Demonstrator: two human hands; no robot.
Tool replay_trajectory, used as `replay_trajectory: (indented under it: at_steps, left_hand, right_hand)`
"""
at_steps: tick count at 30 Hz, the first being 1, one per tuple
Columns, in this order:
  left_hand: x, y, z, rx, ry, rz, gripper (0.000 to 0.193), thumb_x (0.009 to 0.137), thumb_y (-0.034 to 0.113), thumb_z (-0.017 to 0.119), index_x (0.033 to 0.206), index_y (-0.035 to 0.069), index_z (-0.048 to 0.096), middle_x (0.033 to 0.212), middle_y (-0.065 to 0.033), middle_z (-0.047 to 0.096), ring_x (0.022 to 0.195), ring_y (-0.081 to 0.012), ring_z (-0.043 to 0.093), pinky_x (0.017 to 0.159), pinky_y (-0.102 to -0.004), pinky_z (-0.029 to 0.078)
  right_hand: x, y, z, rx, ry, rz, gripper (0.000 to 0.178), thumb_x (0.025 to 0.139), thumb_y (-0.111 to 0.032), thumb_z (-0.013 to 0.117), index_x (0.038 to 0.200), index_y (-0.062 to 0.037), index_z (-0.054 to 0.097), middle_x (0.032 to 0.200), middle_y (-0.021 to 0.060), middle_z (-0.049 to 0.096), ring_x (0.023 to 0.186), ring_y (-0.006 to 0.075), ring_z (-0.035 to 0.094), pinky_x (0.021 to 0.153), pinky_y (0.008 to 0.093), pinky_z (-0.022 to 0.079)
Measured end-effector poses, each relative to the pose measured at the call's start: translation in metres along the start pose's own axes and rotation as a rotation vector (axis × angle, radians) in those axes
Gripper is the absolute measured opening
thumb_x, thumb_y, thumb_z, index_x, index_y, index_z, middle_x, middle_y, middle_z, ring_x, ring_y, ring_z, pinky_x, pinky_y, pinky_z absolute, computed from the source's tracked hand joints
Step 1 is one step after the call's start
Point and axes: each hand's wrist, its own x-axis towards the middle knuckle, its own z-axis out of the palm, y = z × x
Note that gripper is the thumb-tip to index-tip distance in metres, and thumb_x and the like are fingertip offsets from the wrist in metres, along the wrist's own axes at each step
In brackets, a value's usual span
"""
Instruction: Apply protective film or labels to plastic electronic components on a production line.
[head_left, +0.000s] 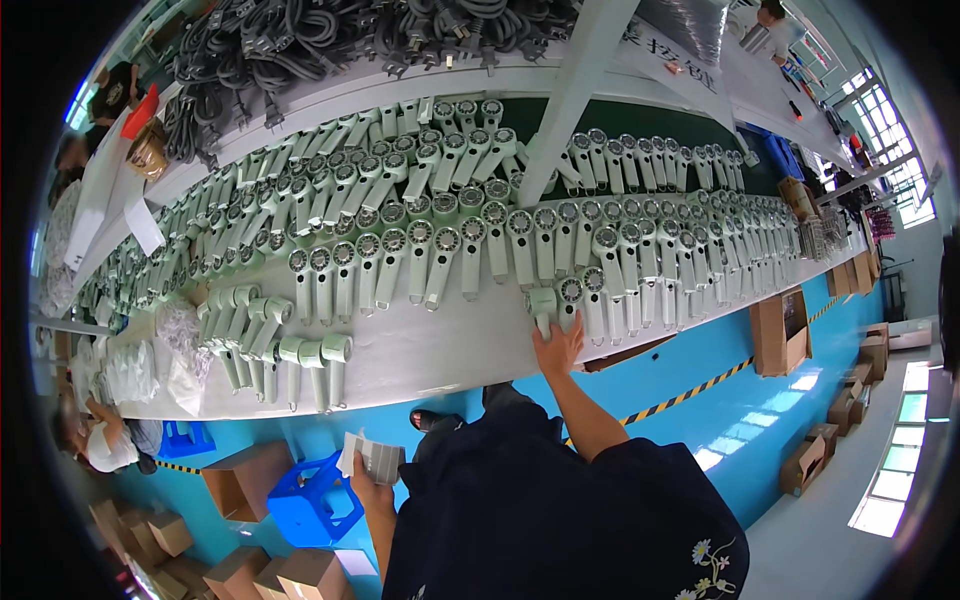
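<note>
At the table's front edge my right hand (558, 347) has its fingers about the handle of a pale green hair dryer (541, 301), whose head is turned differently from its neighbours. Another hair dryer (570, 291) lies right beside those fingers, its round dark grille facing up. Down by my left side, away from the table, my left hand (372, 488) is closed on a stack of grey and white printed sheets (381, 459). They look like labels or thin leaflets; I cannot tell which.
Rows of hair dryers cover the white table (420, 345). Coiled grey power cords (290, 45) fill the shelf above, by a slanting white post (575, 100). Clear plastic bags (185, 350) lie at left. A blue stool (315, 500) and cardboard boxes (780, 332) stand on the floor.
</note>
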Motion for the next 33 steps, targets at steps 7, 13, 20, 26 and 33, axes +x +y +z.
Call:
replay_trajectory:
  at_steps: [7,13,20,26,33]
  left_hand:
    - [0.020,-0.002,0.006,0.001,-0.066,-0.019,0.047,0.092,0.027,0.056,0.129,0.001,0.045,0.120,-0.0127,0.057,0.104,-0.0285,0.059,0.087,-0.0424,0.050]
    - [0.023,-0.016,-0.008,-0.038,-0.076,-0.005,0.047,0.090,0.027,0.058,0.129,0.002,0.046,0.117,-0.0123,0.057,0.101,-0.0283,0.060,0.084,-0.0430,0.051]
    - [0.027,-0.016,-0.007,-0.085,-0.042,-0.057,0.047,0.089,0.027,0.060,0.127,0.003,0.047,0.113,-0.0118,0.060,0.098,-0.0296,0.061,0.082,-0.0440,0.051]
    - [0.033,-0.023,0.005,-0.153,-0.034,0.012,0.046,0.088,0.021,0.060,0.128,0.004,0.046,0.114,-0.0109,0.058,0.100,-0.0305,0.060,0.083,-0.0452,0.052]
    - [-0.005,-0.010,0.008,-0.133,0.222,0.021,0.042,0.086,0.017,0.062,0.123,0.001,0.050,0.110,-0.0120,0.060,0.096,-0.0302,0.061,0.081,-0.0446,0.053]
  right_hand:
    - [0.063,0.030,0.014,0.031,-0.685,0.091,0.045,0.070,-0.050,0.070,0.088,-0.0086,0.072,0.106,0.0180,0.064,0.119,0.0371,0.044,0.097,0.0504,0.034]
    - [0.107,0.016,-0.012,0.360,-0.998,0.430,0.043,0.075,-0.043,0.070,0.095,-0.0042,0.068,0.090,0.0089,0.067,0.082,0.0226,0.065,0.072,0.0375,0.051]
    - [0.148,-0.009,-0.028,0.280,-1.166,0.692,0.036,0.077,-0.040,0.070,0.098,-0.0111,0.064,0.086,0.0028,0.066,0.073,0.0147,0.063,0.061,0.0322,0.051]
    - [0.114,0.075,0.023,0.341,-0.859,0.364,0.055,0.075,-0.048,0.067,0.107,-0.0028,0.067,0.097,0.0125,0.068,0.083,0.0247,0.064,0.070,0.0355,0.048]
    - [0.045,0.064,0.014,0.436,-0.607,-0.045,0.054,0.084,-0.045,0.060,0.098,0.0064,0.061,0.106,0.0307,0.058,0.106,0.0460,0.051,0.091,0.0501,0.040]
